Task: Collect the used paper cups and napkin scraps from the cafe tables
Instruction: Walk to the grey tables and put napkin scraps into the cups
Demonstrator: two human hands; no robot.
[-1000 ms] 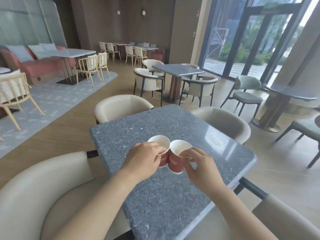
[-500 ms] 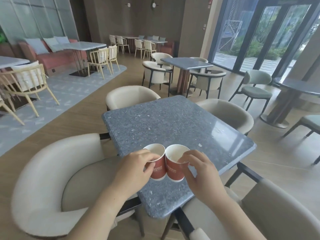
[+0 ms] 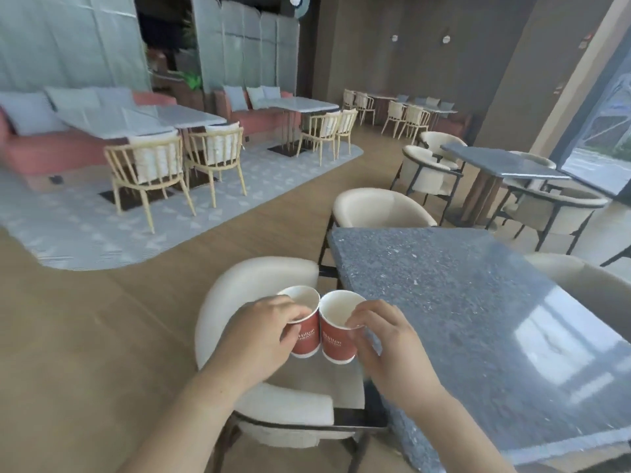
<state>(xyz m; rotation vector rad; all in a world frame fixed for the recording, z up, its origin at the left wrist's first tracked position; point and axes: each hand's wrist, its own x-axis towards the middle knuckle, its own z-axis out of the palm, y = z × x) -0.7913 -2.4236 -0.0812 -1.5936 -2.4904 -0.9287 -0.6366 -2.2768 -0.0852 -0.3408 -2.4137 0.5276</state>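
I carry two red paper cups with white rims and white lettering, side by side and touching. My left hand (image 3: 259, 339) grips the left cup (image 3: 305, 331) around its wall. The right cup (image 3: 336, 332) is pinched at its rim by my right hand (image 3: 389, 349). Both cups look empty inside. They hang in the air over the seat of a cream chair (image 3: 252, 295), just left of the grey speckled table (image 3: 478, 319), whose top is bare. No napkin scraps are visible.
Cream armchairs (image 3: 375, 206) ring the grey table. A second grey table (image 3: 495, 162) stands further right by the window. To the left, a pale rug (image 3: 102, 230) carries wooden chairs, white tables and a pink sofa. Wooden floor lies open between rug and chairs.
Both cups have come off the grey table and moved left with my hands. My view has swung left, so the table now sits at the right.
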